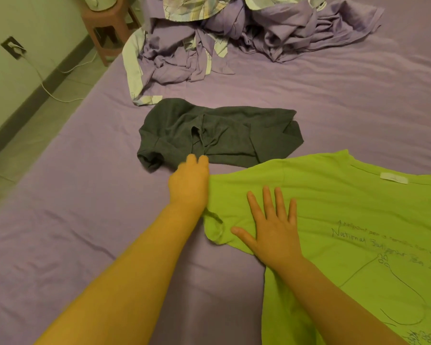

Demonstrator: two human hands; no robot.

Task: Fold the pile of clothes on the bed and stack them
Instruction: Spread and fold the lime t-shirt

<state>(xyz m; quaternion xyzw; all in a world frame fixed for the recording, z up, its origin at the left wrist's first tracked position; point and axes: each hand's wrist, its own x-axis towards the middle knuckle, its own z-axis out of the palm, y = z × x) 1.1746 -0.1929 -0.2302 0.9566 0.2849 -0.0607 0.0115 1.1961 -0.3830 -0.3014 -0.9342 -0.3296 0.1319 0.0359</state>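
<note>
Just below the dark grey garment (217,135) on the bed (60,220), the green T-shirt (334,232) lies spread. Right hand (275,230) presses its sleeve flat, fingers straight; left hand (189,183) touches its edge, grip unclear. Folding it seems underway; next, probably turn the sleeve inward.

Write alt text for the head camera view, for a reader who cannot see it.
A person's right hand presses flat on a lime green T-shirt spread on a purple bed, while the left hand grips the shirt's edge. A dark grey garment lies just beyond, and crumpled purple bedding is heaped farther back.
</note>
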